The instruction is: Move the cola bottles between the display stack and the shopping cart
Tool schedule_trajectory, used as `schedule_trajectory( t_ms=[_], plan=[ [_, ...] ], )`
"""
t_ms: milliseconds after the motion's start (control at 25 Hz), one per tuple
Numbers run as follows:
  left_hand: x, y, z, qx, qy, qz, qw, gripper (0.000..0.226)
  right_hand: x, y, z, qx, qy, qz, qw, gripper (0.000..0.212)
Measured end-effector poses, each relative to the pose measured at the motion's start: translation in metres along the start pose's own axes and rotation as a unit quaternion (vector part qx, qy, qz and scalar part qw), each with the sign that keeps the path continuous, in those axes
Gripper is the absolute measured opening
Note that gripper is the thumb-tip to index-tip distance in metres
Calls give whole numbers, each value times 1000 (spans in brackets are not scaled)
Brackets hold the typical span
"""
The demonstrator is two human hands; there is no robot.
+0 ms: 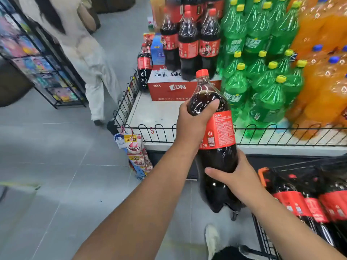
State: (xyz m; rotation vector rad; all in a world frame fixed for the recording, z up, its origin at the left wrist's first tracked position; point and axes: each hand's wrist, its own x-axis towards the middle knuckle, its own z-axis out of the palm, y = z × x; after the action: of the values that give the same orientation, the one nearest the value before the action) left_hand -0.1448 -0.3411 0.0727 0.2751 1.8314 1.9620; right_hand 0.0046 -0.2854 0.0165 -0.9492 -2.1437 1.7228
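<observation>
A large cola bottle [219, 132] with a red cap and red label hangs upright in the air between the display and the cart. My left hand [195, 121] grips its shoulder, just above the label. My right hand [234, 173] grips its lower body. Several cola bottles [189, 45] stand on a red carton [169, 89] at the back of the display platform [155, 113]. More cola bottles [308, 201] lie in the black shopping cart [262, 239] at the lower right.
Green soda bottles [262, 72] and orange soda bottles [323, 72] fill the platform's right side, behind a low wire fence [262, 134]. Snack packs [137, 151] hang at the platform corner. A person in white [90, 59] stands by a shelf rack [37, 59] at left. Grey floor spreads at left.
</observation>
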Motion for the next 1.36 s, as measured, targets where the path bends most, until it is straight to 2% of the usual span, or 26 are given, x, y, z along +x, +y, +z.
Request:
schedule_trajectory(
  t_ms=[200, 280, 440, 640, 960, 1280, 1360],
  plan=[
    [49, 2, -9, 11, 24, -4, 1000, 73, 55, -6, 17, 16, -24, 5, 1000, 96],
    [76, 5, -8, 20, 32, -6, 999, 78, 84, -11, 20, 17, -42, 4, 999, 99],
    [134, 12, 0, 18, 49, -3, 999, 83, 144, -22, 24, 27, -64, 1, 998, 92],
    [200, 27, 8, 32, 88, -16, 995, 81, 219, -43, 20, 8, -92, 7, 996, 108],
    [274, 44, -2, 25, 115, -20, 993, 77, 299, -70, 40, 8, -121, 5, 993, 107],
    [367, 53, -49, 83, 52, -21, 995, 126, 370, -92, 94, 11, -80, 10, 997, 95],
    [391, 52, -64, 68, 26, -27, 997, 118, 386, -97, 108, 12, -77, 18, 997, 90]
  ],
)
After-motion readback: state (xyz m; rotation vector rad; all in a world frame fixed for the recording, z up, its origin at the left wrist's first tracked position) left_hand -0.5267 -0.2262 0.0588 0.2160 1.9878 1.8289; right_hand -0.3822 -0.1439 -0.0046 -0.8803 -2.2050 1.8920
